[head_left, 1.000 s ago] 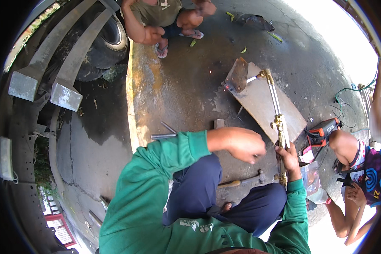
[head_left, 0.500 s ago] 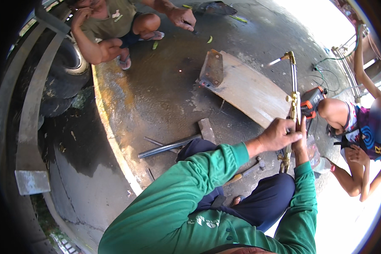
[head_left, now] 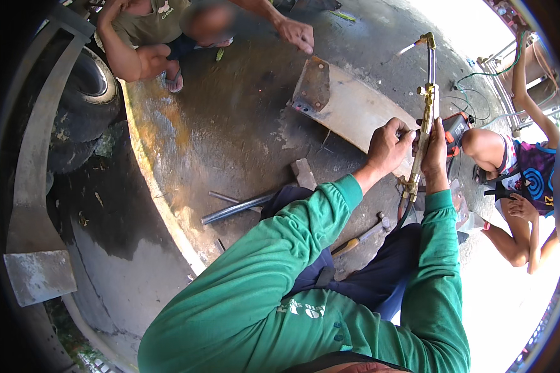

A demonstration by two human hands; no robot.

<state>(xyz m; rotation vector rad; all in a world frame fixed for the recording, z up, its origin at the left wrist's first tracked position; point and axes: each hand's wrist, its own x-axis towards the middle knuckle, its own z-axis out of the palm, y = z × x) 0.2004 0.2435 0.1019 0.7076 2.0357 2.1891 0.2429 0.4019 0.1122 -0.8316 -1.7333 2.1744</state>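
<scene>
One cutting torch (head_left: 429,104) slants up by the metal plate (head_left: 354,102): right hand (head_left: 436,152) fingers wrapped round it, left hand's (head_left: 386,149) bunched, pinch hidden; loosened grip might swing its nozzle (head_left: 410,47) toward the co-worker's hand (head_left: 297,35)!

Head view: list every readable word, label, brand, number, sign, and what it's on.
Wording not copied out; locations only:
Green shirt: white lettering, partly lost in folds.
Olive shirt: small pale print.
Dark patterned top: yellow digits.
Torch: no print I can make out.
Orange-and-black machine: any markings too small to read.
</scene>
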